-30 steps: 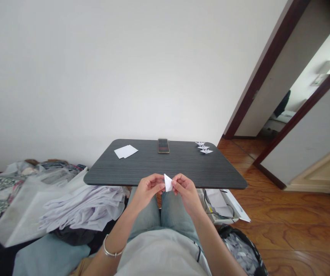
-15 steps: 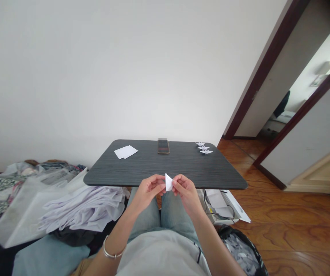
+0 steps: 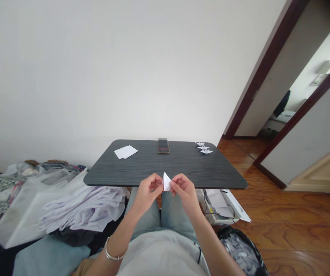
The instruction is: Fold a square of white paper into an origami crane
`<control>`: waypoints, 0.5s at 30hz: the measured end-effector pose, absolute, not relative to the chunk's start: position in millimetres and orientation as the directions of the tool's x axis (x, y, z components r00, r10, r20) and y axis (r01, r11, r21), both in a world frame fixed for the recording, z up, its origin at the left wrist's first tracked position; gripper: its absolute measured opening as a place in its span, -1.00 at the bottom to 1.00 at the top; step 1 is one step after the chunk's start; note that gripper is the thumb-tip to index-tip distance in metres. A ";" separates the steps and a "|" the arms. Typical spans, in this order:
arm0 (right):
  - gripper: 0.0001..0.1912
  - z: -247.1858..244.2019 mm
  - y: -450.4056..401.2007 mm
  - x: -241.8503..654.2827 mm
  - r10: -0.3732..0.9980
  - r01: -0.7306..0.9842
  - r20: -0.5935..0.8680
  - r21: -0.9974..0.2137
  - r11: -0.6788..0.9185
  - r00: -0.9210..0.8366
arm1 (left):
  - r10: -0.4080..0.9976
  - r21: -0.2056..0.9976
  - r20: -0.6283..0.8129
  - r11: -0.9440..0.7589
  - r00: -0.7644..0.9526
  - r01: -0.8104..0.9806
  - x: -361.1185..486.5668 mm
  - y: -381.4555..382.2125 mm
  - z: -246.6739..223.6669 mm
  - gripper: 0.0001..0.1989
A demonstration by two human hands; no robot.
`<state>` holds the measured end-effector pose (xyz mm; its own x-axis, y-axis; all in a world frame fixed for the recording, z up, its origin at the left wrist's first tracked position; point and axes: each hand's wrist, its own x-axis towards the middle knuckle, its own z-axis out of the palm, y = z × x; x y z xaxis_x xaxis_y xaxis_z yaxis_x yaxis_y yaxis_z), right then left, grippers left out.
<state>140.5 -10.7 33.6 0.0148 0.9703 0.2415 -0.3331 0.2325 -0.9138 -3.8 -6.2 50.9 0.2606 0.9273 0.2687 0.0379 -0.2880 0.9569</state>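
Left fingers (image 3: 157, 189) and right fingers (image 3: 175, 187) pinch folded paper (image 3: 166, 183) at a dark table (image 3: 147, 166), seemingly against the wall (image 3: 153, 76).

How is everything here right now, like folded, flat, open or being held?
Folded paper: held up, creased to a point, tip upward
Left grip: pinching the folded paper
Right grip: pinching it too
Three paper cranes: folded, wings spread
White paper sheets: flat, overlapping
Phone-like device: dark-faced, can't tell if on
White cloth: rumpled, piled
Box: open-topped
Black bag: open, pale scraps inside
Bracelet: worn
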 end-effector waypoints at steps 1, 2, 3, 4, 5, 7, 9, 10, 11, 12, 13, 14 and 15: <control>-0.84 33.6 -11.2 140.6 0.967 -0.325 0.253 -0.914 0.244 0.015 | 0.927 0.948 0.283 -0.309 0.244 0.073 -3.7 -6.8 51.5 -0.92; -0.85 33.5 -11.6 140.8 0.965 -0.311 0.263 -0.916 0.253 0.013 | 0.928 0.941 0.292 -0.322 0.231 0.104 -3.7 -7.4 52.3 -0.91; -0.86 33.5 -12.1 141.2 0.963 -0.293 0.270 -0.920 0.260 0.007 | 0.927 0.933 0.304 -0.337 0.218 0.130 -3.6 -8.1 53.5 -0.90; -0.87 33.5 -12.6 141.7 0.962 -0.269 0.274 -0.926 0.264 -0.001 | 0.926 0.924 0.317 -0.350 0.206 0.151 -3.4 -8.8 54.9 -0.89; -0.87 33.5 -12.9 142.2 0.960 -0.242 0.280 -0.932 0.270 -0.008 | 0.923 0.916 0.331 -0.364 0.195 0.169 -3.1 -9.6 56.4 -0.89; -0.88 33.7 -13.2 143.1 0.952 -0.179 0.306 -0.937 0.299 -0.014 | 0.915 0.898 0.364 -0.395 0.177 0.196 -2.5 -10.8 59.4 -0.89; -0.87 33.7 -12.9 143.6 0.934 -0.118 0.357 -0.928 0.353 -0.019 | 0.903 0.880 0.396 -0.425 0.166 0.211 -2.1 -11.6 61.8 -0.89; -0.88 33.5 -12.4 143.8 0.923 -0.091 0.384 -0.920 0.381 -0.021 | 0.898 0.874 0.407 -0.435 0.165 0.216 -1.9 -11.9 62.7 -0.90; -0.89 33.1 -11.9 143.9 0.915 -0.068 0.404 -0.913 0.402 -0.022 | 0.895 0.870 0.414 -0.442 0.164 0.220 -1.9 -12.1 63.3 -0.90; -0.90 32.6 -11.4 143.9 0.910 -0.050 0.414 -0.910 0.412 -0.020 | 0.894 0.867 0.417 -0.445 0.163 0.223 -1.9 -12.2 63.6 -0.90; -0.92 32.0 -10.8 144.0 0.909 -0.036 0.416 -0.909 0.415 -0.013 | 0.894 0.866 0.417 -0.445 0.163 0.227 -1.9 -12.3 63.8 -0.90; -0.92 31.4 -10.4 144.1 0.911 -0.027 0.412 -0.911 0.412 -0.007 | 0.895 0.867 0.415 -0.443 0.161 0.229 -1.9 -12.5 63.9 -0.89; -0.92 31.0 -10.0 144.2 0.913 -0.022 0.407 -0.913 0.407 0.000 | 0.897 0.869 0.412 -0.439 0.159 0.229 -1.9 -12.6 64.0 -0.89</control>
